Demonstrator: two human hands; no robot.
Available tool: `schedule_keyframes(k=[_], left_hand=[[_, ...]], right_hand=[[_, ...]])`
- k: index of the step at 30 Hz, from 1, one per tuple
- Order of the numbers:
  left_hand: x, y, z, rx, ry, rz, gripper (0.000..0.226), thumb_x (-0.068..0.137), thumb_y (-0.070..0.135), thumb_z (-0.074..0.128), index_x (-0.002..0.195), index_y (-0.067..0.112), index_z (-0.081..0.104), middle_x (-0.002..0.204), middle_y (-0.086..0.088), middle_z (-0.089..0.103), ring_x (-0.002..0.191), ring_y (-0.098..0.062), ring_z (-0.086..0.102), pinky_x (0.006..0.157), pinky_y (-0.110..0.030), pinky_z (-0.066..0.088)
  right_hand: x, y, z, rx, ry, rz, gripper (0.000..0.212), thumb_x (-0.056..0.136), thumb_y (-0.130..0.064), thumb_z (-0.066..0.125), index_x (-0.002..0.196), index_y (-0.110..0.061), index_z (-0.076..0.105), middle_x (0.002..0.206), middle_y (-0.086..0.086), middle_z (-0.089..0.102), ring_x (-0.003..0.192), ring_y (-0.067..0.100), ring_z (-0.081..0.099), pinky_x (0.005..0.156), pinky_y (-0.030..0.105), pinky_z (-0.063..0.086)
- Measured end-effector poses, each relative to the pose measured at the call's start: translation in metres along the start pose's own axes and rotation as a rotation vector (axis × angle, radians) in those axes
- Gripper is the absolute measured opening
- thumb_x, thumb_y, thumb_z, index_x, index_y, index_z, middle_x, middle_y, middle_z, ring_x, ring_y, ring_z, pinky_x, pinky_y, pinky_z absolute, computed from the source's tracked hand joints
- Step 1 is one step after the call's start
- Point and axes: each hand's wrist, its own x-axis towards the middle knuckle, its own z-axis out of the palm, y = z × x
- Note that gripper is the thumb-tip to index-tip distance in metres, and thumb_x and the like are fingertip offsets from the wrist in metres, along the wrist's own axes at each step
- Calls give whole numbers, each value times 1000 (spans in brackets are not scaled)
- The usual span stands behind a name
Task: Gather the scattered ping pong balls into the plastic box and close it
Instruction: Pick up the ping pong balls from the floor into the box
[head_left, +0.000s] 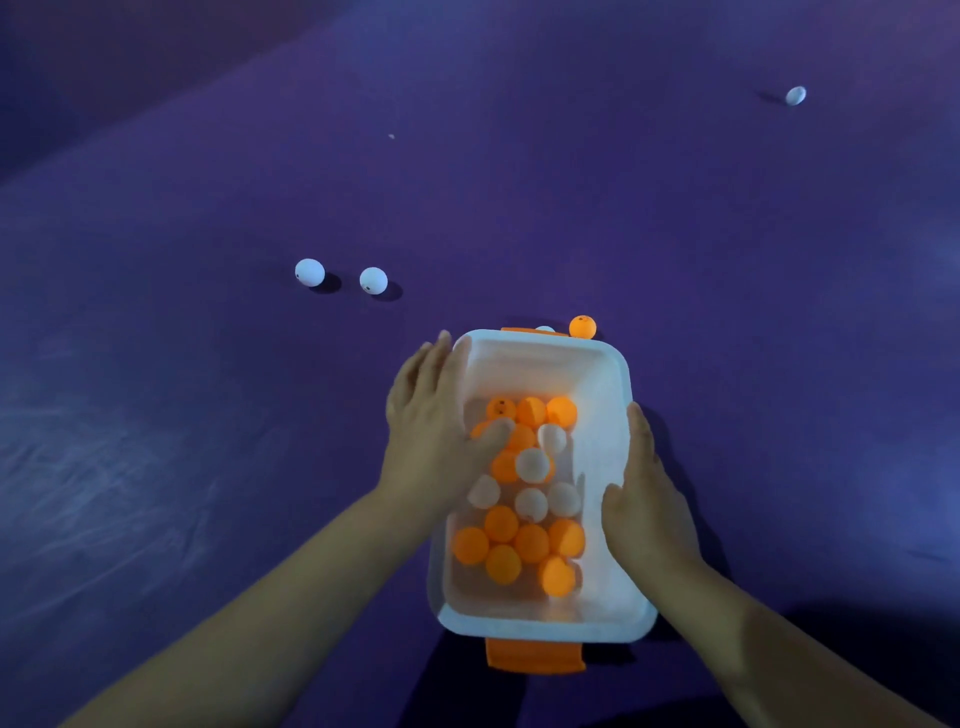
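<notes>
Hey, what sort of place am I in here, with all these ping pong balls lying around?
Probably a table tennis practice room, though that's a guess. The wide purple surface looks like sports flooring, white balls lie scattered on it, and a plastic box holds many orange and white balls.

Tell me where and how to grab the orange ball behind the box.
Pinch the orange ball across its widest part, left and right, coming down from above. The far rim of the plastic box blocks its near side, and a sideways push would likely roll it away.
</notes>
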Motion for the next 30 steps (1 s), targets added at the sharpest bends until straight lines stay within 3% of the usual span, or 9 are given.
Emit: schedule_keyframes(k=[5, 9, 13, 15, 18, 20, 25, 27, 30], left_hand=[[35, -23, -16, 154, 13, -119, 76, 86, 24, 56, 149, 21, 14, 158, -7, 10, 144, -28, 10, 114, -46, 17], [57, -36, -38, 225, -11, -165, 73, 87, 18, 54, 149, 21, 15, 158, -10, 12, 139, -32, 22, 110, -46, 24], [85, -40, -46, 439, -141, 14, 62, 87, 30, 54, 144, 21, 30, 143, -7, 41, 127, -30, 38, 100, -42, 33], [98, -41, -50, 496, -204, 75, 46, 91, 34, 49, 135, 20, 42, 126, -7, 51, 112, -29, 48, 84, -40, 40], [106, -51, -56, 527, -141, 102, 29, 97, 28, 40, 120, 16, 53, 109, -8, 52, 98, -26, 51, 66, -33, 34], [101, -62, -62, 501, -103, 94, 28, 98, 27, 38, 118, 17, 55, 104, -6, 54, 100, -24, 49, 66, -31, 32], [85, -91, -71, 404, 104, 38, 18, 94, 24, 48, 101, 18, 63, 81, -2, 52, 82, -19, 41, 52, -28, 20], [87, -90, -66, 407, 116, 52, 16, 92, 23, 50, 99, 18, 64, 78, -1, 50, 79, -18, 39, 49, -26, 18], [92, -86, -60, 407, 110, 48, 19, 91, 23, 52, 104, 19, 66, 83, -3, 56, 84, -23, 48, 56, -29, 28]], right_hand=[[-2, -33, 10, 70, -75, -89, 63, 96, -31, 44, 143, -41, 2, 131, -7, 50, 102, 17, 60, 82, 44, 56], [5, -64, 22, 41, -93, -83, 66, 95, -24, 47, 145, -36, 7, 134, -4, 48, 104, 20, 60, 82, 45, 55], [9, -82, 28, 64, -130, -60, 69, 93, -18, 45, 146, -37, 4, 139, -5, 45, 99, 23, 61, 75, 38, 52], [14, -86, 25, 104, -141, -31, 64, 92, -26, 47, 142, -39, 11, 124, -6, 54, 95, 22, 61, 76, 40, 52], [37, -84, 19, 174, 6, 59, 21, 94, -40, 39, 110, -30, 47, 86, -8, 62, 82, 19, 60, 76, 41, 50], [66, -77, 16, 162, 91, 120, 24, 94, -34, 35, 88, -21, 53, 81, -3, 63, 80, 23, 61, 73, 41, 49], [135, -55, 21, -83, 68, 92, 25, 94, -16, 43, 115, -15, 56, 119, 5, 58, 97, 26, 58, 69, 33, 41], [153, -53, 27, -121, 79, 52, 33, 95, -19, 47, 127, -15, 49, 124, 10, 52, 102, 30, 56, 70, 35, 40], [169, -51, 40, -196, 48, 10, 41, 94, -26, 48, 134, -19, 40, 121, 12, 46, 99, 33, 54, 67, 36, 40]])
